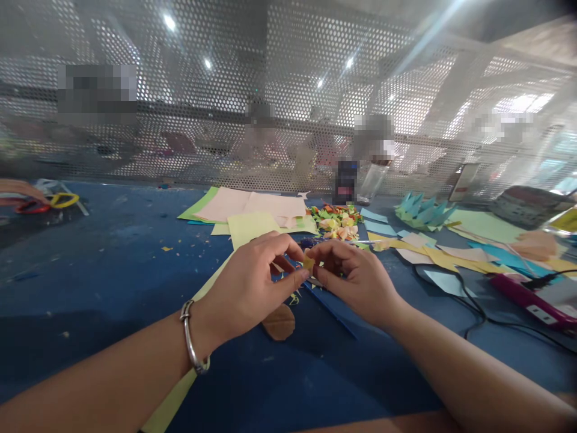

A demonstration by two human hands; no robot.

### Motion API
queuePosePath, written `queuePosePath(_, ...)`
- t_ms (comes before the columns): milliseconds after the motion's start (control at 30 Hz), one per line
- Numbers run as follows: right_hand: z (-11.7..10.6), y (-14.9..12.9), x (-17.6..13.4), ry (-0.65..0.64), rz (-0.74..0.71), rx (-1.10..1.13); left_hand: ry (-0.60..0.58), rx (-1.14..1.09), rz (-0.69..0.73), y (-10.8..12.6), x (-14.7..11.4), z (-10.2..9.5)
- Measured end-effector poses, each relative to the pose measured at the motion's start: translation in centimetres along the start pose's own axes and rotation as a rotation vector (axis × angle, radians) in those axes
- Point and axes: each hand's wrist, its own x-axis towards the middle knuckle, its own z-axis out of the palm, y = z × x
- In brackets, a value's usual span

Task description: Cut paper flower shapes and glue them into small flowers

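Note:
My left hand (252, 285), with a silver bangle at its wrist, pinches a small yellow paper piece (309, 263) between thumb and fingertips. From the other side, my right hand (356, 273) closes its fingertips on that same piece. Below the hands, a rounded brown cardboard piece (279, 323) lies on the blue table. A thin blue stick (331, 313) slants down to the right from under the fingers. Thin paper shreds (294, 298) lie between the hands. Just behind the fingers, a dark object is mostly covered, so its kind is unclear.
Coloured paper sheets (252, 204) and a heap of small folded paper pieces (338, 219) lie beyond my hands. To the right are a teal paper flower (424, 210), paper strips (437, 255) and a purple power strip (532, 300) with black cables. A perforated metal screen (216, 132) stands behind.

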Motion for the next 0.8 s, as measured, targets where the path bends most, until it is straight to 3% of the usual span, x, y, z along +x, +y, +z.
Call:
queuePosePath(600, 0.09, -0.23, -0.02, 0.019, -0.011, -0.035, 0.039, 0.096, 0.122, -0.28, 0.36, -0.28)
queuePosePath(800, 0.25, -0.42, -0.07, 0.013, -0.016, -0.063, 0.086, 0.106, 0.132, -0.4, 0.29, 0.49)
